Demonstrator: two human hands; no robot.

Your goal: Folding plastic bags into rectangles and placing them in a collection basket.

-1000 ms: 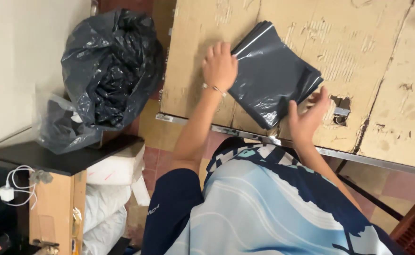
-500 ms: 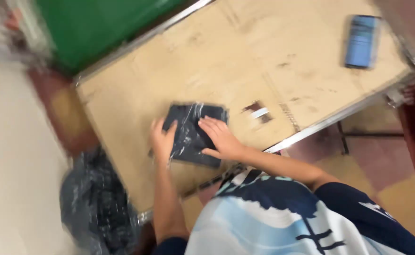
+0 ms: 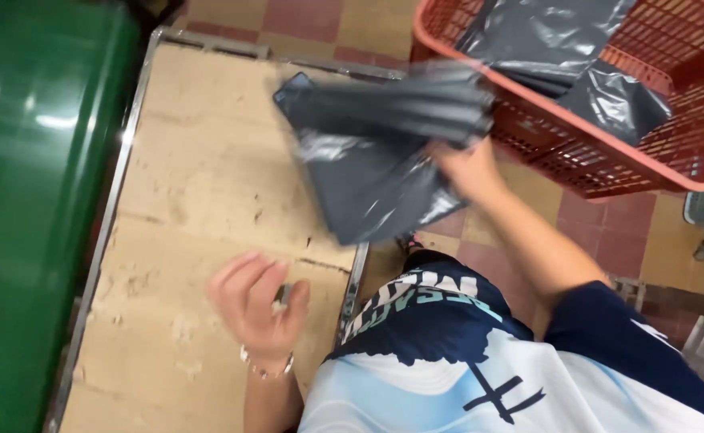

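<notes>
The grey plastic bag (image 3: 384, 152) hangs in the air from the right hand (image 3: 465, 164), which grips it at its right end with the fingers closed around bunched plastic. The bag's long axis runs roughly left to right, from the hand out toward the far right corner of the table (image 3: 199, 184). Its upper part is motion-blurred into a flat folded band, and a looser flap droops below, over the table's right edge and the floor beside it. It looks thin, glossy and dark grey, creased and limp, with nothing bulky showing inside. The right hand is clearly the nearer one, since it is the only hand touching the bag.

Just right of that hand, and close to the bag's gripped end, stands a red basket (image 3: 608, 160) with slatted walls. More grey bags (image 3: 560, 56) lie inside it, heaped loosely.

The left hand (image 3: 256, 309) is well apart from the bag, resting low on the table near its right edge. Its fingers are curled lightly together and seem to pinch a small dark thing (image 3: 281, 297); what it is I cannot tell. A bracelet (image 3: 265, 367) sits at that wrist.

The table is worn and pale with a metal rim. A green bin (image 3: 31, 200) stands along its left edge, and red and tan floor tiles (image 3: 608, 232) show beyond.
</notes>
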